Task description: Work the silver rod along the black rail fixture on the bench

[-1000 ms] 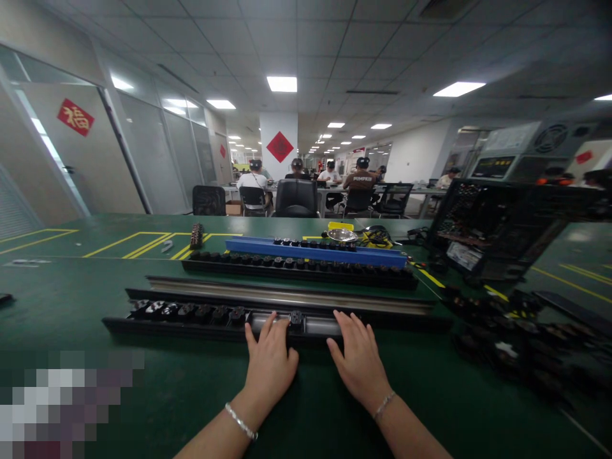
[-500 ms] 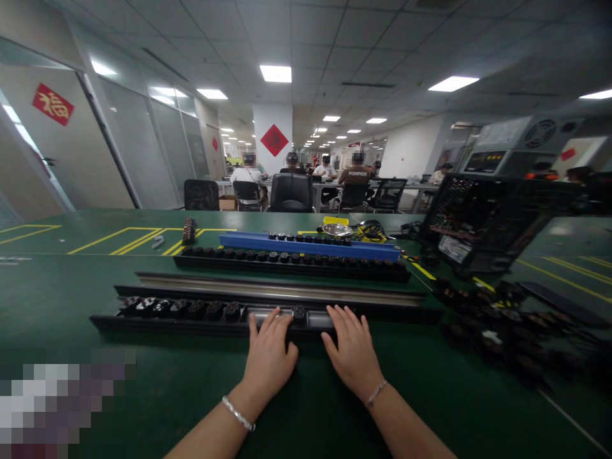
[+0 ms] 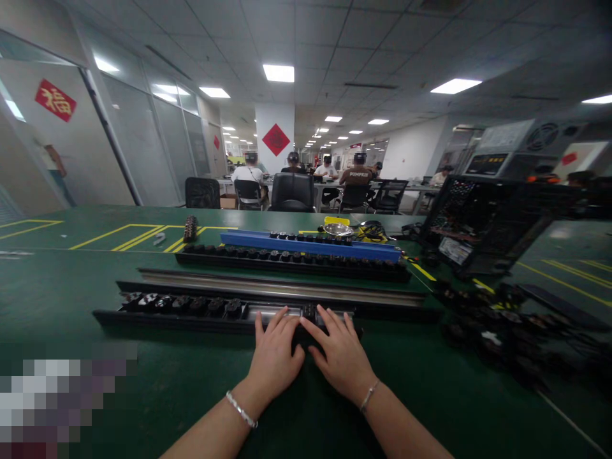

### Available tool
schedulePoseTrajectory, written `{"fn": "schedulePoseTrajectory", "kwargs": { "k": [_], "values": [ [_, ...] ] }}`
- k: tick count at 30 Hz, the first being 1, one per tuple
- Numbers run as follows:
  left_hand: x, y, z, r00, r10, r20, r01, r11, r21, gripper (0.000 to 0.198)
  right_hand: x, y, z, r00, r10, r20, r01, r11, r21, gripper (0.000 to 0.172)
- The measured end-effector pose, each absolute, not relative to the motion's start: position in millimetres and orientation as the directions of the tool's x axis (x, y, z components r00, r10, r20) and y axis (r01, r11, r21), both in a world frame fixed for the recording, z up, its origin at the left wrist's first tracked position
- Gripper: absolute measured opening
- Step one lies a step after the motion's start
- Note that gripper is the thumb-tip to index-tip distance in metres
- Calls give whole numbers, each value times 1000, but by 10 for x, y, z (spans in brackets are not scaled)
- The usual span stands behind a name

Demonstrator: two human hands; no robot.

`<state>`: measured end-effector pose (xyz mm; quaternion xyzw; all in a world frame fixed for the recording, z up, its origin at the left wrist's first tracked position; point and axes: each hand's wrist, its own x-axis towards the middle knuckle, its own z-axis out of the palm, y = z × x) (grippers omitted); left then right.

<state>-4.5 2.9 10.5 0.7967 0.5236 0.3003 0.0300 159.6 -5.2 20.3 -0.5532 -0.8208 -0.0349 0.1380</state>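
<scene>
A long black channel rail (image 3: 182, 326) lies across the green table in front of me. Black socket-like modules (image 3: 198, 306) fill its left part in a row, and a single similar module (image 3: 309, 311) sits farther right in the channel. My left hand (image 3: 276, 350) rests on the rail's near edge, left of that lone module, with its fingers spread. To the right, my right hand (image 3: 340, 354) has outstretched fingers over the rail, close around the module. Both thumbs point inward, and the two hands nearly meet. Fingers partly hide the rail's right end.
Behind lie an open channel strip (image 3: 282, 290), another black rail with modules (image 3: 296, 262) and a blue rail (image 3: 310, 247). At right stand an open computer case (image 3: 492, 217) and a dark heap of parts (image 3: 507, 331). People sit at far desks.
My right hand has moved left, toward my left hand, which has shifted slightly right. The lone module sits a little farther right in the channel.
</scene>
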Motion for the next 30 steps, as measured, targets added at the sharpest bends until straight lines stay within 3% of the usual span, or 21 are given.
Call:
{"fn": "schedulePoseTrajectory", "kwargs": {
  "k": [11,30],
  "values": [
    [-20,21,144,220,880,420,787,-415,457,43,1573,-37,181,-319,910,265,927,358,-113,52],
    [-24,30,122,267,862,430,786,-453,421,44,1618,-27,155,-272,888,372,931,341,-131,47]
  ]
}}
